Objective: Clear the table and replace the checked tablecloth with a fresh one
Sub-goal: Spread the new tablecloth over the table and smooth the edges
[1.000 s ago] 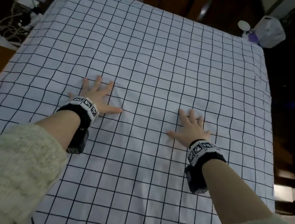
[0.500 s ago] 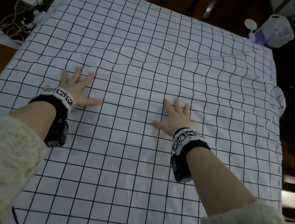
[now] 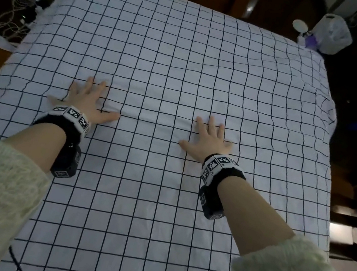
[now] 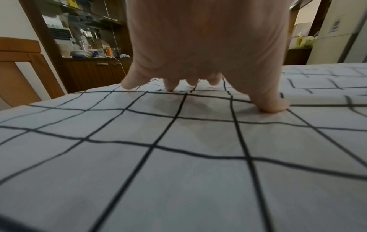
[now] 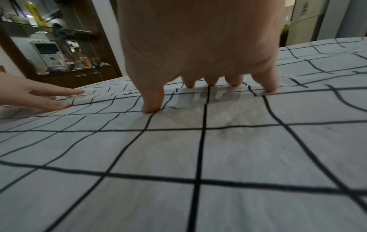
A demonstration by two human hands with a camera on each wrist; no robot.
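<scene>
No readable text, brand, number or sign in any view. The white wristband blocks [image 3: 72, 114] on the left wrist and the same kind of blocks [image 3: 219, 163] on the right wrist carry only black-and-white square marker patterns, no letters or digits. The pale label panel [image 4: 336, 25] on the grey appliance in the left wrist view, the sticker [image 5: 52, 58] on the white floor-standing air conditioner and the yellow bottle [image 5: 35, 11] on the glass shelf in the right wrist view all show print too blurred to read.
</scene>
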